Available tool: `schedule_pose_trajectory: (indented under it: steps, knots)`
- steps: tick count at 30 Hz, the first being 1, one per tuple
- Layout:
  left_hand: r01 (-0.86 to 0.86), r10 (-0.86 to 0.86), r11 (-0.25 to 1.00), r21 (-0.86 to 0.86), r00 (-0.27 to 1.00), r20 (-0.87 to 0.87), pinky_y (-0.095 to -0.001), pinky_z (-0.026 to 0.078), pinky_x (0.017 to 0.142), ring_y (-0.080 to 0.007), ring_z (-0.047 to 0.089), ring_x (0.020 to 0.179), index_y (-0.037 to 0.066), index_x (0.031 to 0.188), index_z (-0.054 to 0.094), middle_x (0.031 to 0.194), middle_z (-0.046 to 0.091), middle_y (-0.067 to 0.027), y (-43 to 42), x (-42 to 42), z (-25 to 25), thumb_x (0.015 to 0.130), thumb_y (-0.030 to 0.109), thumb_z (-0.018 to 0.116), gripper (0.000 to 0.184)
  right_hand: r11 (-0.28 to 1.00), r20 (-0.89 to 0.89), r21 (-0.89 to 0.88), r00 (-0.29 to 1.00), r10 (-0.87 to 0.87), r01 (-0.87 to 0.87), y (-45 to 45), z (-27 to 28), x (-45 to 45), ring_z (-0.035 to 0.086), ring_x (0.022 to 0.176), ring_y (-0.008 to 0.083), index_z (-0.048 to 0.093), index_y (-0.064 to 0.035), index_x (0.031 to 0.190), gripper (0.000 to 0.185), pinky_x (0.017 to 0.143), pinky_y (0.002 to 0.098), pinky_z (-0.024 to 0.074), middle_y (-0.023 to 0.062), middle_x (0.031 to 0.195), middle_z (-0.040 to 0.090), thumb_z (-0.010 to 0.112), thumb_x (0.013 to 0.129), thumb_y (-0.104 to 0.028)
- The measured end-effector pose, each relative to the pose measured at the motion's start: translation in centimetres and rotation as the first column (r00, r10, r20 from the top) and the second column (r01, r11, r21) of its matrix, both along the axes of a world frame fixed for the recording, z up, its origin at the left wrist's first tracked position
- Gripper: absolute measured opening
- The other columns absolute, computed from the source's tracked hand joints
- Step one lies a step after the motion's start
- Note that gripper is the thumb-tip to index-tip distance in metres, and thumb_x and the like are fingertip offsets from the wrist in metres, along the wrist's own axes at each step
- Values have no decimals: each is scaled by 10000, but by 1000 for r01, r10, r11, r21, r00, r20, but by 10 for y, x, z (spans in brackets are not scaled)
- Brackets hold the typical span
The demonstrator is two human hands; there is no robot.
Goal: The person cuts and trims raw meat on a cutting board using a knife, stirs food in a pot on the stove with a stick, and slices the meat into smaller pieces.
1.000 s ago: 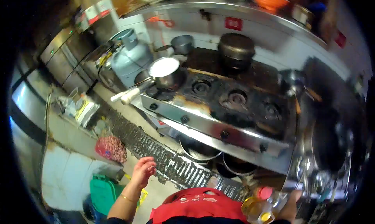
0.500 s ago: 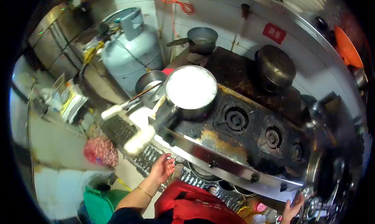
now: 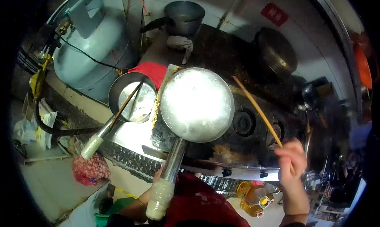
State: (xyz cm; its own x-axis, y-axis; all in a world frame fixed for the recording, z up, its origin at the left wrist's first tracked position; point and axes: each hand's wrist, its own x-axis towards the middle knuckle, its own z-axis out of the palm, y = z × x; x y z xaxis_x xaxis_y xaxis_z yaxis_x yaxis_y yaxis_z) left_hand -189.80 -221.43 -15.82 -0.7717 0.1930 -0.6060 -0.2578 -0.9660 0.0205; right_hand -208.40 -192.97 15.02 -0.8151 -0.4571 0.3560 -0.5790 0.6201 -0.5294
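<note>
My right hand [image 3: 292, 161] is closed around a long wooden chopstick [image 3: 259, 110]. It points up and left, its tip beyond the right rim of a long-handled metal pot [image 3: 168, 169]. White brightness fills that pot, so its contents cannot be made out. The pot sits at the left end of the stove. Behind its taped handle, my left hand [image 3: 158, 173] is mostly hidden near the stove's front edge; its fingers do not show. Left of the pot stands a smaller saucepan [image 3: 113, 94] with a dark stick [image 3: 126, 106] leaning in it.
Gas burners [image 3: 243, 122] lie right of the pot. A grey gas cylinder [image 3: 97, 53] with a hose stands left. Another saucepan [image 3: 184, 17], a white cloth [image 3: 180, 43] and a dark round pot [image 3: 277, 53] are at the back. Oil bottles [image 3: 251, 197] stand below the stove front.
My right hand has risen from the lower right and now holds the chopstick. My left hand has gone behind the pot handle. The view has moved closer to the pot.
</note>
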Motion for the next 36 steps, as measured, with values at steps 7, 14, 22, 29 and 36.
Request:
schedule_pose_trajectory:
  steps: [7,14,22,29,36]
  knots:
    - [316,-321,927,-200,947,7,-385,567,743,-251,666,946,9,1313,508,1178,641,-152,-51,-5,46,984,506,484,597,990,88,29,987,137,-140,-58,9,-69,657,704,247,708,-2,982,184,644,355,508,124,782,677,640,811,-1]
    - [544,-455,835,88,771,-445,-378,568,763,-232,658,948,44,1526,199,1172,618,-196,-71,-33,155,983,438,532,749,908,212,328,957,197,-260,-87,49,-93,635,639,325,688,3,785,105,592,373,498,192,702,626,624,804,-77]
    - [583,-576,806,-103,733,-362,-355,541,804,-212,633,937,37,1487,315,1057,627,-135,-72,-39,173,912,98,644,666,933,729,40,649,218,-359,-84,42,-110,633,588,219,708,10,820,125,564,327,487,152,681,651,631,822,-89]
    - [606,-621,780,-159,717,-316,-345,536,777,-192,625,932,44,1479,327,1041,626,-121,-72,-39,173,906,88,641,655,772,264,-17,741,617,-636,-114,-17,-77,670,715,215,739,-40,985,172,646,340,541,98,811,703,722,826,-104]
    - [606,-630,775,-181,717,-297,-345,536,786,-220,643,945,1,1484,311,1090,624,-133,-71,-42,182,869,151,701,744,834,-59,255,853,519,-489,-123,-44,-85,613,712,279,651,-90,824,79,651,390,529,85,790,605,678,752,-74]
